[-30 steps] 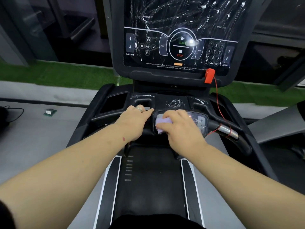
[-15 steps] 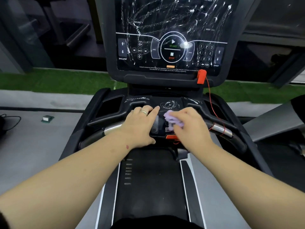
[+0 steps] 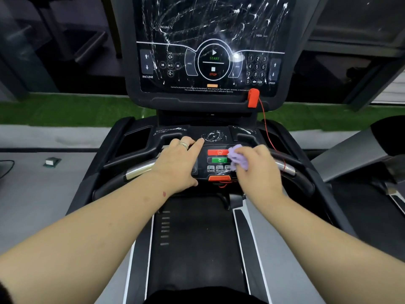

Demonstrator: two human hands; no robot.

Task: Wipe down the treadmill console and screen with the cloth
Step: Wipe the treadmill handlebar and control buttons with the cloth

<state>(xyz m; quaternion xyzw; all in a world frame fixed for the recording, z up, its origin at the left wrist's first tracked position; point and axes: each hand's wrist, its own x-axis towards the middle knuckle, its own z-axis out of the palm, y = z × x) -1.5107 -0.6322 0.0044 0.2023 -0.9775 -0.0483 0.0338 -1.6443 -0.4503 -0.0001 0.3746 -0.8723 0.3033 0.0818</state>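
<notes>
The right hand [image 3: 258, 170] squeezes a purple cloth [image 3: 237, 157] against the console [image 3: 217, 166] buttons. The left hand [image 3: 177, 163] lies flat beside them — fingers straight, holding nothing.

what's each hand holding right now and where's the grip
The right hand grips the bunched purple cloth, which sticks out past its fingers. The left hand holds nothing; it rests flat on the treadmill console.

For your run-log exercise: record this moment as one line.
right hand: wiping with cloth | left hand: resting on console | screen: streaked
</notes>
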